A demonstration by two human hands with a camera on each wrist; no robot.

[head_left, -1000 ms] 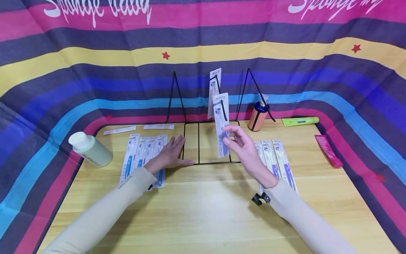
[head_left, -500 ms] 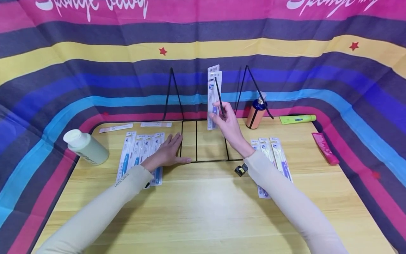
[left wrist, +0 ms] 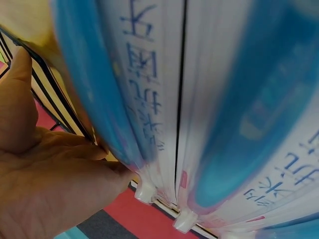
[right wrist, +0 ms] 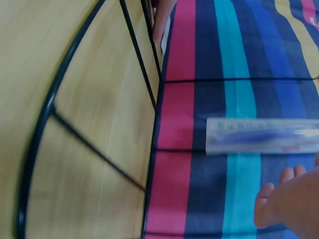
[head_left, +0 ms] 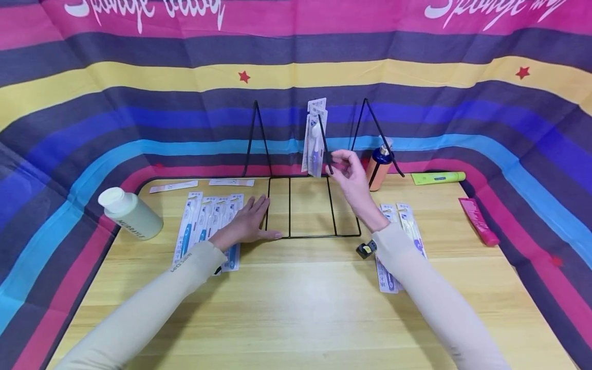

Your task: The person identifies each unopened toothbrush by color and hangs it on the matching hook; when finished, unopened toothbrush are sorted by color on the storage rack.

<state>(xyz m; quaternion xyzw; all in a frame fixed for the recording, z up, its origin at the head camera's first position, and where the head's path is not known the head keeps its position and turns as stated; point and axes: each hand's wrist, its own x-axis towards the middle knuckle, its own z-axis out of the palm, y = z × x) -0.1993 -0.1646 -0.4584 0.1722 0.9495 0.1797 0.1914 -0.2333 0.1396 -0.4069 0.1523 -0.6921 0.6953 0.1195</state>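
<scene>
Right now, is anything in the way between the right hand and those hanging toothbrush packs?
Only the black wire prong: in the head view it crosses in front of the toothbrush packs, its tip beside the right hand. Nothing else visible stands between them.

A hand could pass between the left upright (head_left: 250, 139) of the black wire rack (head_left: 319, 237) and the hanging toothbrush packs (head_left: 316, 144); the striped cloth (head_left: 282, 118) closes off the back. To their right, the right hand (head_left: 350, 177), beside the hook (head_left: 325, 144), and the pump bottle (head_left: 378, 172) narrow the way. The left hand (head_left: 247, 221) blocks the rack's left edge. The near surface (head_left: 296, 308) between both forearms (head_left: 152, 298) offers passage.
</scene>
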